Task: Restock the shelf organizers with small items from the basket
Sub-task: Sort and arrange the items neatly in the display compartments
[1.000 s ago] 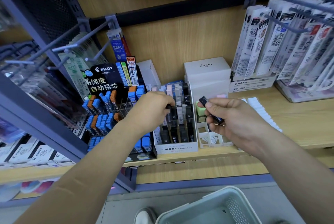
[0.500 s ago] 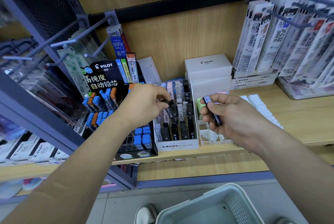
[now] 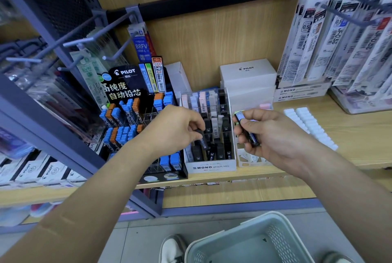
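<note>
Two slim black lead cases (image 3: 203, 141) are being held: the left hand (image 3: 176, 129) is pinching one over the white MONO-labelled organizer (image 3: 212, 167) on the wooden shelf (image 3: 350, 135); the right hand (image 3: 271, 135) is gripping the second case (image 3: 247, 130) just beside it. One pale grey plastic basket (image 3: 250, 239) is sitting below.

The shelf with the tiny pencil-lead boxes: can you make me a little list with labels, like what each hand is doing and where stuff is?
left hand: pinches a black lead case, tilted over the organizer's slots
right hand: holds a dark lead case beside the organizer
organizer: white MONO organizer, mostly black cases in front, pale ones behind
to its left: black PILOT display with blue and orange cases
basket: on the floor, below the shelf
</note>
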Demonstrator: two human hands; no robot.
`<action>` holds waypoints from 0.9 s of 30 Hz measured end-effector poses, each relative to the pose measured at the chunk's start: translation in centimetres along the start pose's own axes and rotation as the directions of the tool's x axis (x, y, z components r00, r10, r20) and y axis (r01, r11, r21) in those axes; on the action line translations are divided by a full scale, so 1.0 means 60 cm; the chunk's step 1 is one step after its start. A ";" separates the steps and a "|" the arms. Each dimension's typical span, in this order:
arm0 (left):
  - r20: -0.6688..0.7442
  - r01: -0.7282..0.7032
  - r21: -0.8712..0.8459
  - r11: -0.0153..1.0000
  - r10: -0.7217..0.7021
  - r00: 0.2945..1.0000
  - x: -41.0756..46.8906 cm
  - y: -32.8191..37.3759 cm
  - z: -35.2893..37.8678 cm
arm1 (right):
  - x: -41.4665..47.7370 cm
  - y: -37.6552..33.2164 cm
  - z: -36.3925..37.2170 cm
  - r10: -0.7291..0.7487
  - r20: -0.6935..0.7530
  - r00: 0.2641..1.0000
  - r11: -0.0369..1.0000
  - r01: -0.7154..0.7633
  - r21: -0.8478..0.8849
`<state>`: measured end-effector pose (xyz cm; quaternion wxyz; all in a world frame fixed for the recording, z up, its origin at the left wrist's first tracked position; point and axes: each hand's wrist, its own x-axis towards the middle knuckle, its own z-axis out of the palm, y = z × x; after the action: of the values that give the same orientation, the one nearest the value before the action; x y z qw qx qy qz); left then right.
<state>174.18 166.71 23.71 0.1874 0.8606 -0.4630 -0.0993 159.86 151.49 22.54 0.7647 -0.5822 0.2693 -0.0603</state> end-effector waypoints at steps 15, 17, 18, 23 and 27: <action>0.105 -0.162 0.203 0.966 0.143 0.984 0.010 -0.003 0.059 | 0.000 0.005 -0.005 -0.007 0.000 1.000 1.000 0.007 0.028; 0.126 -0.184 0.246 0.952 0.157 0.979 0.010 -0.008 0.071 | -0.001 0.005 -0.006 -0.002 0.001 1.000 1.000 0.002 -0.002; 0.139 -0.201 0.265 0.943 0.169 0.976 0.010 -0.011 0.076 | -0.001 0.006 -0.007 -0.008 -0.009 1.000 1.000 0.008 -0.013; 0.111 -0.278 0.338 0.899 0.255 0.960 0.011 -0.023 0.083 | 0.002 0.013 -0.012 -0.110 -0.049 0.993 0.987 0.103 -0.126; 0.137 -0.282 0.373 0.884 0.249 0.959 0.010 -0.029 0.080 | 0.004 0.017 -0.010 -0.207 -0.093 0.974 0.936 0.170 -0.309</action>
<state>174.19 165.99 18.61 0.0051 0.8040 -0.5944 -0.0154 159.59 151.20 21.44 0.6403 -0.7095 0.2651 -0.1281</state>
